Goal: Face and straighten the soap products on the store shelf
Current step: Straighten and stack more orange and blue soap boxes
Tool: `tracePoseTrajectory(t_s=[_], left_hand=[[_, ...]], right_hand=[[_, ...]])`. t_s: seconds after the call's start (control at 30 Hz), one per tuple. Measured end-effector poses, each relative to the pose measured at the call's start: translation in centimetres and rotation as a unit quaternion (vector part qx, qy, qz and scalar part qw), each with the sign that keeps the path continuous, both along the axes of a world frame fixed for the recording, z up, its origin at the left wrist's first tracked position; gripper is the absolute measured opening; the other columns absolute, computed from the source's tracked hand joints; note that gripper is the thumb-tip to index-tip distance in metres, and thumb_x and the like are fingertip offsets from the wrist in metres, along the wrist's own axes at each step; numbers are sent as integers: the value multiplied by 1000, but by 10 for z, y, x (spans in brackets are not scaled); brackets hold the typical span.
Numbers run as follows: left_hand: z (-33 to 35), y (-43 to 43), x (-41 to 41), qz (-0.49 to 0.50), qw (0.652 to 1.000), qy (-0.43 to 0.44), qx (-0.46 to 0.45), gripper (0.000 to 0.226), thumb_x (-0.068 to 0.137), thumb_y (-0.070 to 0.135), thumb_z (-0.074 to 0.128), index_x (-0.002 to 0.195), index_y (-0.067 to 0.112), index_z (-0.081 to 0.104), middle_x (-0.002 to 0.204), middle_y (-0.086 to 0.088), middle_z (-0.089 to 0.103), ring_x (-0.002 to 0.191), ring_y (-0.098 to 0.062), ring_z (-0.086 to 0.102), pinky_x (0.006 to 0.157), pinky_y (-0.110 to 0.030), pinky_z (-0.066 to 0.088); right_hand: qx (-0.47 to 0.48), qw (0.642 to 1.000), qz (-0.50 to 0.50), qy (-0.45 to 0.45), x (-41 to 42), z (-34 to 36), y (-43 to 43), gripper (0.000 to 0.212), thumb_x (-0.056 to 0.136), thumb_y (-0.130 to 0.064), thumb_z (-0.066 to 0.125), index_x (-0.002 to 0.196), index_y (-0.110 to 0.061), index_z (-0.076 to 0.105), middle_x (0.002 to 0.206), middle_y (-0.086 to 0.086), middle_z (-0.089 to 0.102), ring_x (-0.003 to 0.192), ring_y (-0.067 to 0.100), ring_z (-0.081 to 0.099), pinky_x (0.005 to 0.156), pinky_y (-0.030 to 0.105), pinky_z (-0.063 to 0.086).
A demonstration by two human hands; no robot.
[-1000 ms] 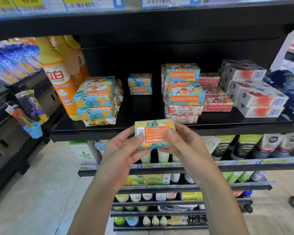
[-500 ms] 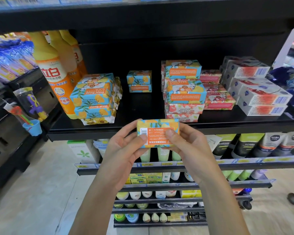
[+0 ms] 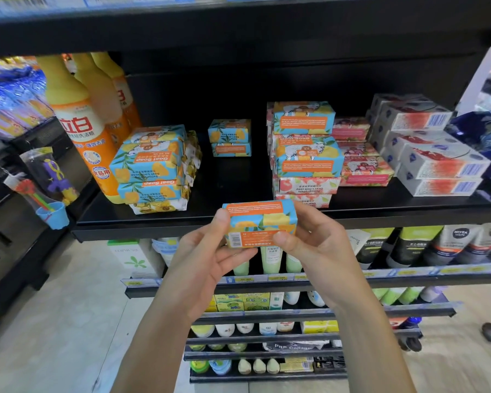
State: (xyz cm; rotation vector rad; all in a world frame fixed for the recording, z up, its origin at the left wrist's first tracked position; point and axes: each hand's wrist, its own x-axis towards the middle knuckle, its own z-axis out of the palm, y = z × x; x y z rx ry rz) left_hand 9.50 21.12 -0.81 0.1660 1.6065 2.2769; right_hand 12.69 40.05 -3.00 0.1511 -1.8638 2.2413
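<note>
One soap bar (image 3: 260, 222) clamped between both hands, held in the air. Left hand (image 3: 207, 259) gripping its left end, thumb on the upper left corner, fingers curled underneath. Right hand (image 3: 315, 245) gripping the right end, thumb pressed on the near face, fingers wrapped round the back.

Held just in front of the front edge of the black shelf (image 3: 142, 231), about level with it and not resting on it. Wrapped in blue with yellow fruit; orange label panel turned upward, barcode on the near face at lower left. Lined up with the gap between two stacks on the shelf.

Left of the gap, a stack of Goat Soap bars (image 3: 150, 171) in the same wrapper, print upside down, sitting slightly askew on a yellow-flowered bar at the bottom. At the back of the gap, two small bars (image 3: 229, 137), one on the other. Right of the gap, a taller stack (image 3: 306, 154): blue-wrapped bars on pink-and-white ones, edges uneven. Beside and behind that, pink bars (image 3: 357, 157). Further right, white boxes (image 3: 437, 157) with red print and barcodes, piled at an angle to the shelf edge.

At the far left of the shelf, orange detergent bottles (image 3: 80, 129), upright, close against the left stack; touching or not, cannot tell. Below, tubes (image 3: 267, 259) on the lower shelves.
</note>
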Motion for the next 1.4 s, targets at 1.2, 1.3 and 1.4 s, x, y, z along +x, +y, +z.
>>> tracePoseTrajectory(t_s=[1.2,1.3,1.4], left_hand=[[-7,6,-7,42,999,11,4,48,85,25,65,132,14,63,118,-13,75,109,-25,72,94,-36,58],[-10,5,-6,34,999,6,-3,40,87,26,63,122,8,69,114,-15,76,108,-28,73,92,-36,60],[-12,4,-5,41,999,13,-9,37,89,23,62,121,6,70,115,-14,76,109,-28,73,93,-35,60]], right_hand=[[-6,1000,10,-5,-5,-5,6,69,71,-1,86,133,-13,59,126,4,71,121,24,65,93,33,57],[11,1000,16,11,-5,-7,7,72,72,2,84,136,-13,55,129,4,68,122,25,64,95,35,56],[36,999,17,19,-7,-8,6,72,72,0,82,137,-15,54,131,4,66,125,25,62,101,42,54]])
